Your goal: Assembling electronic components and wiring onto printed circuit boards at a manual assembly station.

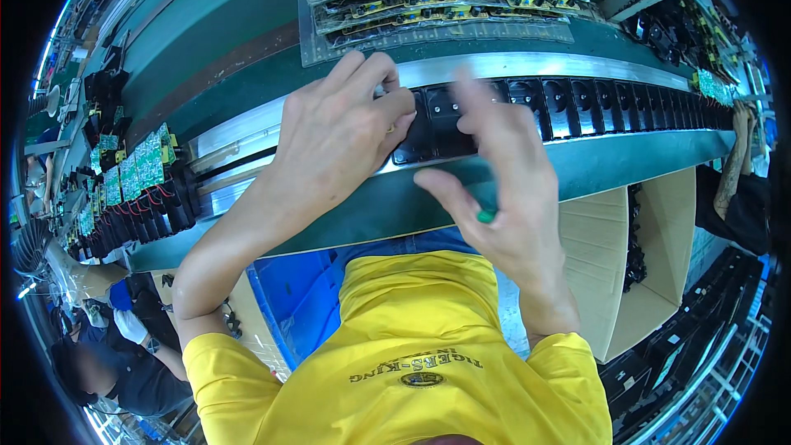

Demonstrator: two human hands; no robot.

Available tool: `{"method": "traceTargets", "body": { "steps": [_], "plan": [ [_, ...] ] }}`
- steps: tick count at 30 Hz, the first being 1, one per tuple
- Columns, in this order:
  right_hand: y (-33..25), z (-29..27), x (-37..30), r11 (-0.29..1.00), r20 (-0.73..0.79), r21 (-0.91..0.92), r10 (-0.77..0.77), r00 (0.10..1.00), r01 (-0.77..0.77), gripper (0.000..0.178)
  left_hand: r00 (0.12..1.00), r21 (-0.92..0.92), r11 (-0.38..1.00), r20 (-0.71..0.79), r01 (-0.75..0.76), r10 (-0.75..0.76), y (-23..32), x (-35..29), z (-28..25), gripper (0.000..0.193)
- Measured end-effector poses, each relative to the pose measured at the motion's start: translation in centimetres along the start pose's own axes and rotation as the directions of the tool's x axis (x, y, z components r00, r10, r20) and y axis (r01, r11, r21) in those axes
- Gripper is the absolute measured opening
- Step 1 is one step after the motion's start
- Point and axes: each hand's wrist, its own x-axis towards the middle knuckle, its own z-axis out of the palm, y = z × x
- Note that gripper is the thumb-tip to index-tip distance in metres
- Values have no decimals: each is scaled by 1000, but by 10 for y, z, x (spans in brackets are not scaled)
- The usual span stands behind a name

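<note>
A row of black plastic housings [585,107] runs along a metal rail across the green bench. My left hand [342,119] is over the left end of the row, its fingers curled and drawn together beside a black housing [414,136]. What lies between those fingers is hidden. My right hand [515,173], partly smeared by motion, is just right of it, above the housings, with thumb and index finger apart. A small green end of some object [486,216] shows at the base of its thumb; the rest is hidden in the palm.
Stacked trays of yellow circuit boards [445,12] stand beyond the rail. To the left are black housings with green boards and red wires [136,185]. Below the bench are a cardboard box [589,255] and a blue bin [288,297]. Other people [124,363] sit at both sides.
</note>
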Motion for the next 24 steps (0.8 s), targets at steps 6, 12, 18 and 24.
{"method": "traceTargets", "body": {
  "steps": [6, 12, 18, 24],
  "plan": [
    [-8, -8, 48, 431, 55, 885, 279, 959, -177, 41, 990, -34, 994, 90, 108, -104, 3, 1, -9, 5],
    [4, 43, 79, 345, -136, 938, 292, 947, 29, 49, 984, -61, 989, 130, 134, -126, 2, 2, -8, 6],
    [8, 62, 87, 379, -90, 925, 289, 953, -27, 46, 982, -66, 991, 155, 116, -105, -2, 3, -9, 6],
    [0, 68, 92, 383, -43, 919, 331, 943, -93, 36, 973, -62, 984, 168, 169, -157, -2, 1, -8, 8]
  ]
}}
